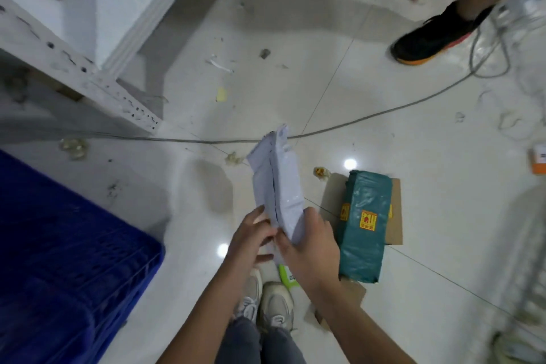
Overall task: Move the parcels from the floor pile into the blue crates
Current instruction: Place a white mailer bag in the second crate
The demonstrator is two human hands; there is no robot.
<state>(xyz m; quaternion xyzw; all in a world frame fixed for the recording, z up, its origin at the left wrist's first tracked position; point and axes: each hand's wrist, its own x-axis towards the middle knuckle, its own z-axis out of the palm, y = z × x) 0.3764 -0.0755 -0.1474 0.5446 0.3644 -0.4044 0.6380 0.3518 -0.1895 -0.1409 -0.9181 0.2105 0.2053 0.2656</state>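
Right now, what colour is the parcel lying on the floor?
Dark green, with yellow-and-red stickers: the green parcel shows best in the head view.

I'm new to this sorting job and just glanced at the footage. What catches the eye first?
The white parcel held up at centre, the right hand gripping its lower end and the left hand touching it. Right of it a green parcel lies on flat cardboard; the blue crate fills the lower left.

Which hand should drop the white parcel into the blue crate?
Left. The crate lies on the person's left, nearest the left hand, which already touches the white parcel. The right hand grips it from the far side and would have to reach across.
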